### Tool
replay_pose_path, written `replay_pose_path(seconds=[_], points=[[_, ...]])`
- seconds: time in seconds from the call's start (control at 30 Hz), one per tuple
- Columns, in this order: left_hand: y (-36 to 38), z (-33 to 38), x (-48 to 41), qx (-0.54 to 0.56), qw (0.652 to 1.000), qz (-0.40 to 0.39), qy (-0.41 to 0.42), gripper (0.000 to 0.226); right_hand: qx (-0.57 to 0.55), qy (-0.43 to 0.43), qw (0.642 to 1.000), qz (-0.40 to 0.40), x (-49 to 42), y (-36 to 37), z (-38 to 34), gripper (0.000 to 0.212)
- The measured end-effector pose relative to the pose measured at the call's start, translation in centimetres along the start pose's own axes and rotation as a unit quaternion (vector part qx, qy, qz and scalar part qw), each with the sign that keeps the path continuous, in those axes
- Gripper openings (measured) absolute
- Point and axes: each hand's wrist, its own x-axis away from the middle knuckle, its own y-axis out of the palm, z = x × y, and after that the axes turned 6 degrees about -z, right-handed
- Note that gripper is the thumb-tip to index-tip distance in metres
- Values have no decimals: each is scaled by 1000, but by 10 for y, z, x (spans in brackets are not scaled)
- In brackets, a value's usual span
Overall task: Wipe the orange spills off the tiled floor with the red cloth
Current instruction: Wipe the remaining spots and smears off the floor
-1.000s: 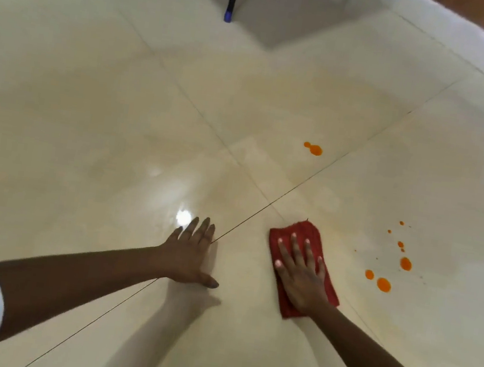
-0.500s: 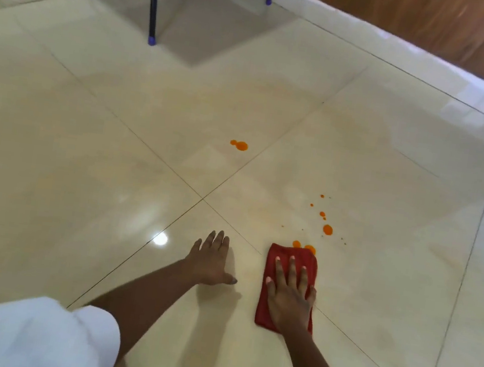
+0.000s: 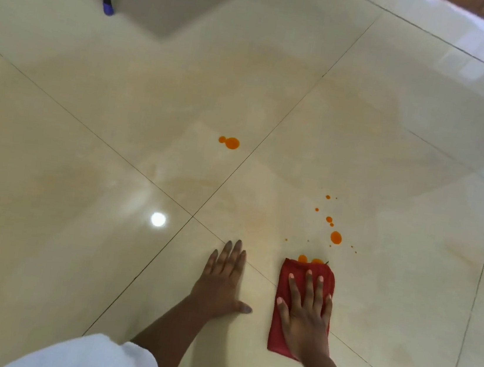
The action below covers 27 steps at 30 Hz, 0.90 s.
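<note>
Tiled floor (image 3: 101, 257) bears red cloth (image 3: 300, 268), pressed flat beneath the right grip (image 3: 306, 315).

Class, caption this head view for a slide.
Right hand presses red cloth at orange drops; left hand flat on floor.

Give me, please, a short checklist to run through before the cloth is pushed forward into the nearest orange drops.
1. Right hand flat on the red cloth, fingers spread: ok.
2. Cloth's front edge meets the nearest drops: ok, it touches them.
3. Left hand braced flat on the floor, apart from any orange: ok.
4. Path ahead over the scattered drops free of obstacles: ok.
5. Far pair of drops wiped: not ok, needs a separate pass.
6. Cloth's underside clean enough not to smear: cannot tell, it is hidden.
</note>
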Motion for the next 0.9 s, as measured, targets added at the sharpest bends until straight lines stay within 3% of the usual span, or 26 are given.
replay_pose_path(seconds=[0.3, 0.4, 0.5, 0.53, 0.6, 0.73, 0.8, 0.9], points=[[-43, 2, -54, -29, 998, 45, 29, 129, -2, 22, 999, 26, 0, 3, -3, 58], [-40, -1, -67, -42, 997, 52, 28, 135, -54, 94, 993, 45, -19, -6, 14, 57], [-32, -8, -74, -50, 996, 63, 37, 138, -57, 166, 982, 68, -95, -38, 30, 59], [-30, -8, -75, -54, 995, 70, 38, 139, -52, 165, 983, 66, -126, -48, 23, 60], [-30, -9, -77, -53, 995, 74, 32, 142, -34, 82, 993, 77, -165, -53, -16, 63], [-43, -15, -77, -19, 998, 62, 4, 153, -15, -81, 993, 86, -104, -19, -54, 57], [-45, -18, -78, -20, 999, 43, 19, 154, -15, -68, 994, 79, -75, -17, -13, 57], [-45, -16, -77, -14, 999, 30, 22, 159, 4, 25, 993, 113, -123, -36, 54, 57]])
